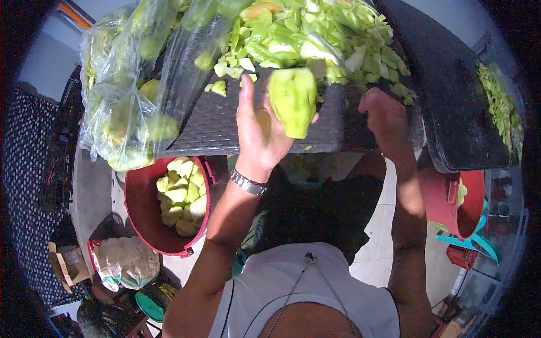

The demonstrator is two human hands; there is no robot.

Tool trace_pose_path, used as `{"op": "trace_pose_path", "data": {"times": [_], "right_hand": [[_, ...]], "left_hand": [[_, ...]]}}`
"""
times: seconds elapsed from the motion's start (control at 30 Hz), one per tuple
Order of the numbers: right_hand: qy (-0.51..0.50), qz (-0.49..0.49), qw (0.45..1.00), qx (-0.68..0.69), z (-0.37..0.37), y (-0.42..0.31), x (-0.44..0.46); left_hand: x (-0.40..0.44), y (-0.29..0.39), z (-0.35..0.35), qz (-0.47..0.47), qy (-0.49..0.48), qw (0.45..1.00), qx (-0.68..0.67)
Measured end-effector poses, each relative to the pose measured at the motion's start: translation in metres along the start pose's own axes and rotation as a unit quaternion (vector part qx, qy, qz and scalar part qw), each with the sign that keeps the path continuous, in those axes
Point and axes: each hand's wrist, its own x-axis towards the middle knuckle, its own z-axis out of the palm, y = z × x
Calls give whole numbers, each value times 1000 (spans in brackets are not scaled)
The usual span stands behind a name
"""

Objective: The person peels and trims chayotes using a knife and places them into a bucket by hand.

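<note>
My left hand (260,132), with a metal watch on the wrist, holds up a peeled, pale green chayote (293,101) above the front edge of the dark woven tabletop (220,127). Its thumb stands away from the chayote, and the other fingers are mostly hidden behind it. To the right, my right hand (386,115) is closed over the tabletop; whatever its fingers hold, if anything, cannot be made out. Beyond both hands lies a large heap of green peelings (315,36).
A clear plastic bag (124,96) of green produce hangs over the table's left edge. Below it, a red bucket (138,211) contains peeled pieces (183,191). Another red bucket (442,200) stands lower right, under a black panel (462,112). A filled sack (127,262) sits lower left.
</note>
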Motion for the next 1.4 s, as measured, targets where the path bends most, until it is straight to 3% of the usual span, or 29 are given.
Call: {"op": "trace_pose_path", "data": {"times": [0.03, 0.13, 0.27, 0.3, 0.37, 0.5, 0.7, 0.77, 0.97, 1.0, 1.1, 1.13, 1.3, 1.4], "right_hand": [[5, 2, 1000, 24, 0, 1, -1], [10, 19, 996, 85, 1, -4, -7], [17, 19, 994, 108, 0, -4, -10], [20, 13, 994, 105, 0, -3, -15], [29, 29, 991, 126, -2, 8, -14], [7, 36, 987, 154, -3, 6, -16], [-26, -12, 999, -41, -2, -26, -25], [-27, -14, 999, -22, 3, -23, -27], [-32, 32, 999, 15, 2, -20, -28], [-28, 42, 998, 25, 3, -21, -29], [-11, 21, 999, -38, 5, -26, -30], [-13, 6, 998, -68, 7, -27, -31], [-41, -77, 981, -173, 16, -27, -35], [-71, -63, 974, -204, 19, -31, -33]], "left_hand": [[0, 1, 7, -16, 40, 997, -69], [11, -2, -5, -123, -5, 991, -50], [30, -1, 12, 85, 34, 991, -93], [33, 4, 9, 115, 1, 991, -70], [29, 11, 2, -21, -73, 996, -36], [39, 14, -11, -40, 10, 999, -12], [33, -4, -14, 37, -59, 993, -99], [42, -12, -15, 61, 2, 991, -121], [25, -8, 7, 22, 34, 999, -10], [25, -7, -7, 20, -18, 1000, 4], [30, -13, -16, 29, -45, 998, -27], [29, -17, -7, 55, 49, 996, -53], [22, -22, -3, 41, 40, 998, -1], [26, -26, -14, 46, 44, 998, 14]]}}
